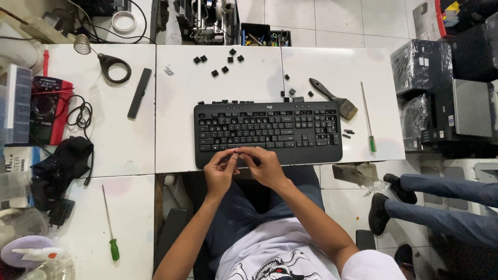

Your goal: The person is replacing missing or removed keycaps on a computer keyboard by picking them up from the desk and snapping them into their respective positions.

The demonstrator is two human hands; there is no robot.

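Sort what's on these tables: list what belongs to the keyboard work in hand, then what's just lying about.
In use:
black keyboard
loose black keycaps
left hand and right hand, fingertips together at the keyboard's front edge
brush

Lying about:
red multimeter
green-handled screwdriver
tape roll
black strip

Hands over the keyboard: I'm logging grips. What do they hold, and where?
Both hands, left and right, pinch something small at the fingertips above the black keyboard's front edge; it cannot be identified.
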